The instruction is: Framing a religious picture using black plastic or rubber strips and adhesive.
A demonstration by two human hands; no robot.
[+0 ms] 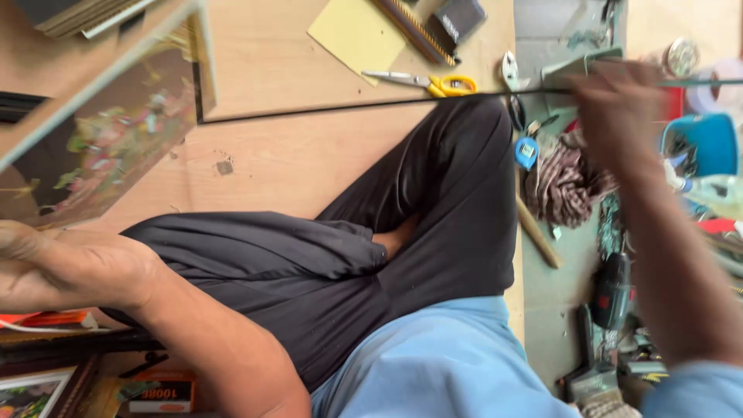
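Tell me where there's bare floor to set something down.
Bare wooden board lies between the picture, the yellow scissors and the knee. Crowded right of the leg: striped cloth, drill, blue bin.

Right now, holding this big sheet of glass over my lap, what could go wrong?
1. The glass pane spans from the left hand to the right hand, bare skin on thin edges; a slip could cut.
2. Its edge passes just above the yellow-handled scissors and close to the cluttered tools; a knock might chip it.
3. The right hand looks blurred, so it seems to be moving; the pane could tilt toward the legs.
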